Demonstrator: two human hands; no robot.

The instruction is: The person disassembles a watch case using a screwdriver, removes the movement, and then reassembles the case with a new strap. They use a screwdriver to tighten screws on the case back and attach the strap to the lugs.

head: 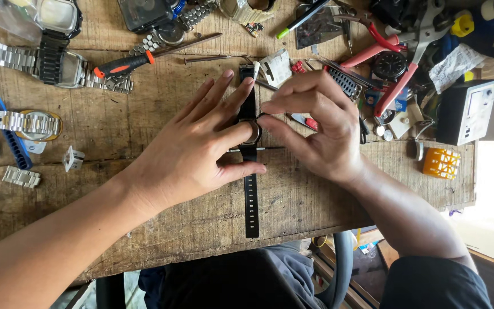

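Wooden and rough, the workbench fills the head view, and a black-strapped wristwatch lies near its middle with the case between the two hands. The left hand rests flat over the watch, fingers spread wide, thumb and forefinger pinning the case from its side; it grips nothing, only presses down. The right hand is curled, thumb and forefinger pinched together at the round case, perhaps around some small tool or part, though I cannot tell what, if anything, sits between them.

Around them lie a screwdriver with an orange-and-black handle, metal-bracelet watches, red-handled pliers and a small orange plastic grid.

Judging from this, the risk is a slip: the case is held only by fingertip pressure on uneven wood, so a sideways push from the right hand could skid the watch or scratch the case, and any tiny part freed could vanish into the clutter.

The watch's long axis runs straight away from the person, one strap end at the near bench edge, the other pointing toward the tools at the far side
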